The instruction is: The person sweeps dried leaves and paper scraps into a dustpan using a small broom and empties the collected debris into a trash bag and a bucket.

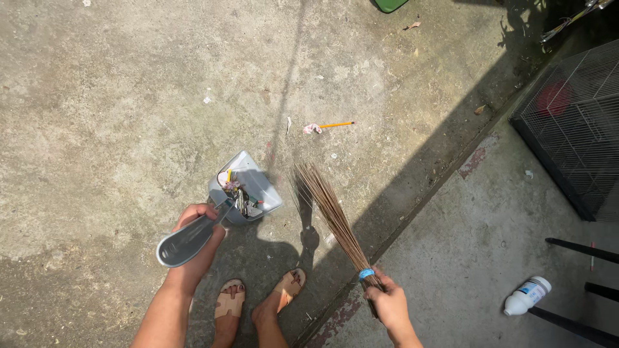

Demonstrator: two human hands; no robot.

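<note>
My left hand [196, 248] grips the handle of a grey dustpan [248, 187], which is held above the concrete ground and holds bits of rubbish. My right hand [387, 303] is closed on the bound end of a stick broom [329, 209] with a blue band. The broom's brown bristles point up and left, ending just right of the dustpan. A yellow pencil [336, 124] and a crumpled pink scrap [312, 129] lie on the ground beyond the broom tip. My two sandalled feet [258, 299] stand between my hands.
A wire cage [574, 129] stands at the right in shadow. A white plastic bottle [527, 295] lies at lower right beside dark bars [580, 248]. Small litter dots the concrete. A green object [389, 5] sits at the top edge.
</note>
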